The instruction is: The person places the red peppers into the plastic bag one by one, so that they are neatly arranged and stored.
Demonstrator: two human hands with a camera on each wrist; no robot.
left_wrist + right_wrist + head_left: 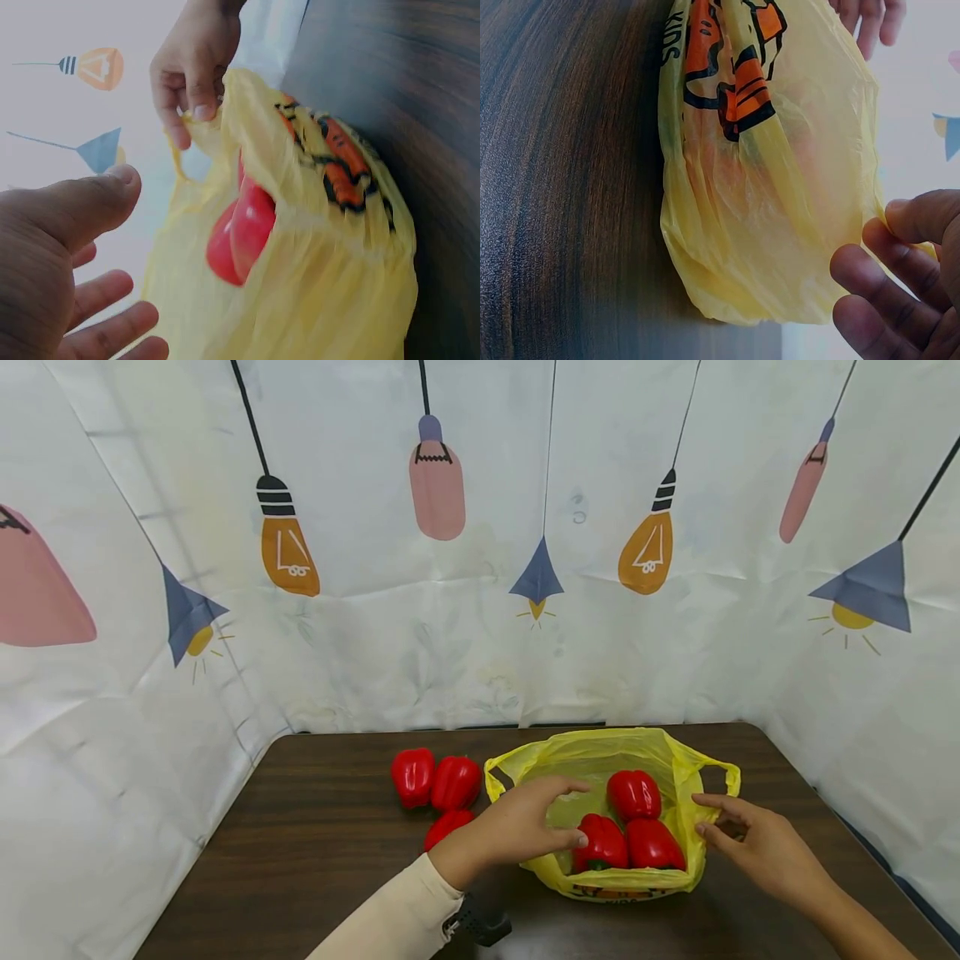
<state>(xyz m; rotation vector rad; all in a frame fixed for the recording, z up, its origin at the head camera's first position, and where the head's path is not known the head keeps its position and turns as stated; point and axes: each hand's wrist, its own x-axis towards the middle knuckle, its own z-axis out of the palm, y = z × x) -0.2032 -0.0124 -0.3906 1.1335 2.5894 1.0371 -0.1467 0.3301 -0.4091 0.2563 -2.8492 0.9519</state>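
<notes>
Holding rim of limp yellow bag (678,760) (thin, slippery; likely best taken by handles): right hand (757,847) pinching; left hand (517,827) spread, empty.

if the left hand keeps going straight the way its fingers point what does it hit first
Probably the nearest red pepper inside the yellow bag: the left hand points right, fingertips almost on it, though depth is unclear.
</notes>
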